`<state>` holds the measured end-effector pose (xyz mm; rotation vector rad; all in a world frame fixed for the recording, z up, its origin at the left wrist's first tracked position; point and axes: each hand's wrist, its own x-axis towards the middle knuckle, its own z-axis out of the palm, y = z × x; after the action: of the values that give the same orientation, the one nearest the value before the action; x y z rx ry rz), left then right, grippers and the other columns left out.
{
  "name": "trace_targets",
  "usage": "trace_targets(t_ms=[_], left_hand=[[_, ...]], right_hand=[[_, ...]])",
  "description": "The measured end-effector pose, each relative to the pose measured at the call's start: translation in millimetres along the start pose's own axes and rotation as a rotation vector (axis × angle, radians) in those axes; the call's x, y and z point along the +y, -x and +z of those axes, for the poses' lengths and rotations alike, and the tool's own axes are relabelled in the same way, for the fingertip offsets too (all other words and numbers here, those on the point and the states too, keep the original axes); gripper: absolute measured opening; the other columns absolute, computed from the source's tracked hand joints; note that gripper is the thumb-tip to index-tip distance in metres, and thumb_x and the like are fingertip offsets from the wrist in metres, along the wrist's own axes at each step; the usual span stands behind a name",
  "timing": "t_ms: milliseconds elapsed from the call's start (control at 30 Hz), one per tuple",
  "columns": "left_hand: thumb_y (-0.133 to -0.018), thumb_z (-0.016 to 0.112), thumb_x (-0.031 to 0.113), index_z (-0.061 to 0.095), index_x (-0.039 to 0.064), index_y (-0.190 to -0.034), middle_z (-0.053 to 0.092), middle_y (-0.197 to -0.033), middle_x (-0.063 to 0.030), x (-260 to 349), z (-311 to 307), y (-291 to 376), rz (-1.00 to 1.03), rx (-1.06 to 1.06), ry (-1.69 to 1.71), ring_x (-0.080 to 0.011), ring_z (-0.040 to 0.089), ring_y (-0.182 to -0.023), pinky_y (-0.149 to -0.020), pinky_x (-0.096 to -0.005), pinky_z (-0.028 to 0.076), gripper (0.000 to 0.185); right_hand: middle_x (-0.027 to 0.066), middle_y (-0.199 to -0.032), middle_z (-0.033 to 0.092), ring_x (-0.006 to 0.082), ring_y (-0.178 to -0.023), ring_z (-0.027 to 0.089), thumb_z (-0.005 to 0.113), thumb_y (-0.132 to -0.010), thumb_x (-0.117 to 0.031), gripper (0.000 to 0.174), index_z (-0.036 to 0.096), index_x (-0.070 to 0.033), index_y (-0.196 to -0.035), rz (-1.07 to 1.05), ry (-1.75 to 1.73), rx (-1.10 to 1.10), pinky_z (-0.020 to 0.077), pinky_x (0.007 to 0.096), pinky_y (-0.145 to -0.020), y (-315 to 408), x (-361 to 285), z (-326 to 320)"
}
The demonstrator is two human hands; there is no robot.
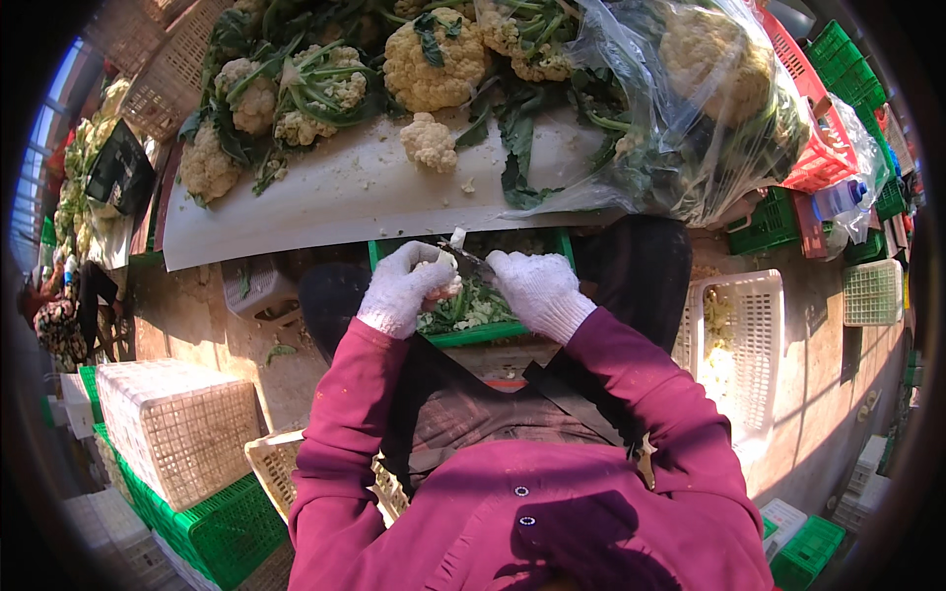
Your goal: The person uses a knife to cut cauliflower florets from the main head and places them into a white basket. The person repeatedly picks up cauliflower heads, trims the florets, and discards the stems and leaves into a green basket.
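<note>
Both hands wear white knit gloves. My left hand holds a piece of cauliflower, mostly hidden by the fingers. In my right hand is a dark-bladed knife, its blade pointing left towards the piece. A small white chunk shows beside the blade. Below both hands, between the knees, a green plastic crate holds green leaf and cauliflower scraps. On the white-covered table ahead lie a loose cauliflower floret and a large yellowish cauliflower head.
More leafy cauliflower crowds the table, with a clear plastic bag of heads at right. A white crate with pieces stands right; stacked crates stand lower left. Another person sits far left.
</note>
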<state>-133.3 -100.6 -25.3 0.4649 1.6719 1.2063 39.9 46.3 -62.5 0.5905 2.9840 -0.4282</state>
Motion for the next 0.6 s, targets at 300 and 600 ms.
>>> trace_targets(t_ms=[300, 600], left_hand=[[-0.104, 0.059, 0.037, 0.062, 0.008, -0.122, 0.070, -0.109, -0.0142, -31, -6, -3, -0.137, -0.103, 0.991, -0.0288, 0.070, -0.089, -0.069, -0.0388, 0.060, 0.035], [-0.106, 0.052, 0.043, 0.063, 0.012, -0.124, 0.068, -0.109, -0.0091, -31, 28, 6, -0.143, -0.211, 1.325, -0.0224, 0.063, -0.084, -0.061, -0.0336, 0.050, 0.038]], right_hand=[[0.0226, -0.088, 0.071, 0.0426, -0.084, 0.070, 0.058, -0.102, -0.034, 0.030, 0.066, -0.005, -0.109, 0.114, -0.724, 0.182, 0.0543, 0.0511, -0.072, 3, -24, 2], [0.0178, -0.099, 0.074, 0.0412, -0.090, 0.071, 0.063, -0.100, -0.034, 0.036, 0.064, -0.014, -0.130, 0.256, -0.946, 0.303, 0.0549, 0.0496, -0.077, 28, -60, -44]])
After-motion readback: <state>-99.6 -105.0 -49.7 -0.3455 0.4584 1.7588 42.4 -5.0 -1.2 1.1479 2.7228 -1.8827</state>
